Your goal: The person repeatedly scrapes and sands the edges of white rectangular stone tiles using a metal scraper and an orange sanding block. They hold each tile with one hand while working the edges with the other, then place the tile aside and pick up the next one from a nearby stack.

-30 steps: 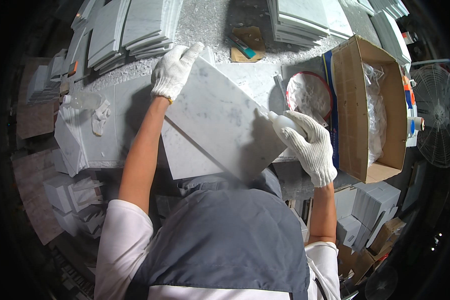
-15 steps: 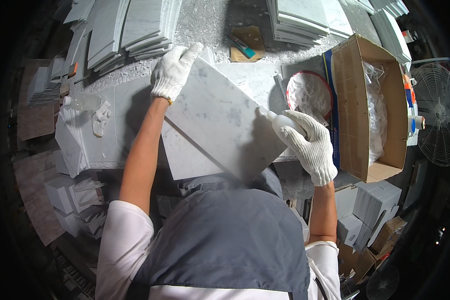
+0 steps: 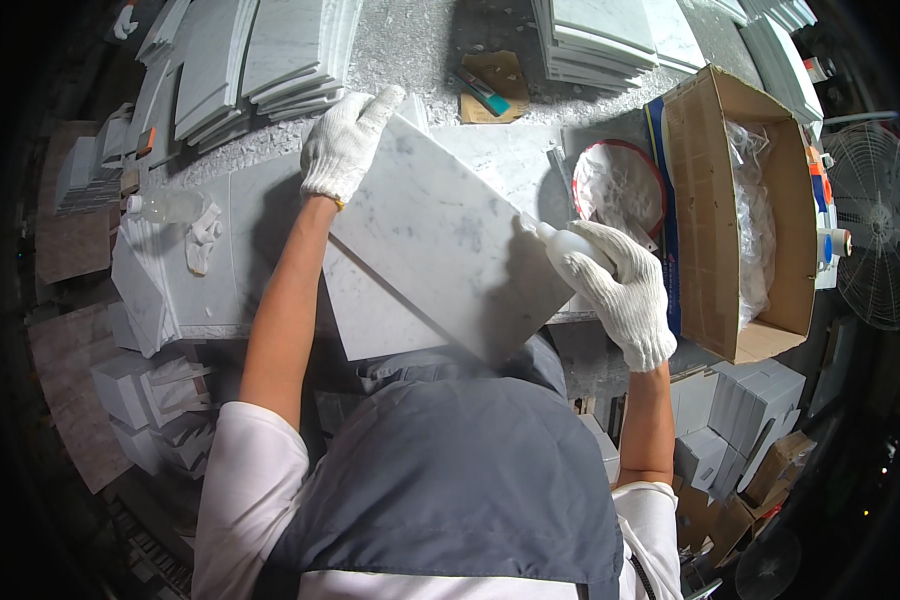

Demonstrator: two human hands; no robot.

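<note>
Grasping a bottle (image 3: 564, 246), the right hand (image 3: 625, 296) is near an illegibly lettered blue strip (image 3: 663, 180); left hand (image 3: 340, 146) grips tile (image 3: 448, 225).

Marble slab (image 3: 440, 225) pale with grey veining — gloves (image 3: 627, 300) white, bottle (image 3: 567, 246) white, apron (image 3: 460, 460) dark grey — box (image 3: 700, 200) brown

From the upper marble slab (image 3: 450, 230), a lane led toward 12 o'clock between the left tile stack (image 3: 295, 45) and the right tile stack (image 3: 605, 35), narrowed on its right by a teal-handled tool (image 3: 488, 95). Toward 9 o'clock, past the left forearm (image 3: 285, 310), the desk (image 3: 253, 200) offered room as far as a clear bottle (image 3: 170, 207). A red-rimmed container (image 3: 595, 175) at 2 o'clock, the carton (image 3: 695, 210) at 3 and the right hand (image 3: 620, 290) with its white bottle (image 3: 567, 248) at 4 obstructed that side.
</note>
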